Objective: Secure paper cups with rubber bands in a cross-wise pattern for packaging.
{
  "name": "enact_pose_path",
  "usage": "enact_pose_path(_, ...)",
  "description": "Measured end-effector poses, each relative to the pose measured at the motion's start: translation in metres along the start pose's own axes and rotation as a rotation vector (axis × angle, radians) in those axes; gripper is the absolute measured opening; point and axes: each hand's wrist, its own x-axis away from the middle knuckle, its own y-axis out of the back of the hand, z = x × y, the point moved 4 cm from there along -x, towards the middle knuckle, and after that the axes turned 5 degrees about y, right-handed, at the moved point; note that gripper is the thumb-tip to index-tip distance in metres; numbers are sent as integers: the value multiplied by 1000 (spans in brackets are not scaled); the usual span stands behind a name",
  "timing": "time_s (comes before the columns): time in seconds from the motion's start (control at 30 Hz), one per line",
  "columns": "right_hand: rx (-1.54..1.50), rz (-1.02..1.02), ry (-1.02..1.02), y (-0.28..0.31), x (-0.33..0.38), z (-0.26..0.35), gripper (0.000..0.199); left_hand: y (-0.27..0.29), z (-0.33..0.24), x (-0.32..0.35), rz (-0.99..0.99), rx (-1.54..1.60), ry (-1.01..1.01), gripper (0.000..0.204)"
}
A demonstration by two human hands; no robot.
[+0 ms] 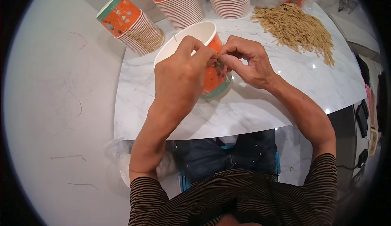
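A large orange and green paper bucket [212, 81] with a white inside leans on the table in front of me, its opening toward the upper left. My left hand [179, 73] reaches across its opening, thumb and fingers pinched together at the orange side wall. My right hand [249, 63] meets it there from the right, also pinching. The fingertips of both hands nearly touch, and whatever is between them is too small and covered to make out. A short thin tan piece, like a cord end, shows at the bucket's far rim.
On the white marbled table [252, 112], a heap of tan cords [299, 28] lies at the far right. A tilted bucket stack [140, 32] stands far left, with more upright stacks [228, 2] behind. A white wall [61, 103] borders the left side.
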Motion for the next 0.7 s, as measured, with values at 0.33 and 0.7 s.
enact_pose_path(0.33,136,46,55,1,-3,11,6,4,-10,-5,156,-147,1,18)
enact_pose_path(0.7,51,-7,-69,13,-7,20,12,24,-5,-9,102,-4,54,21)
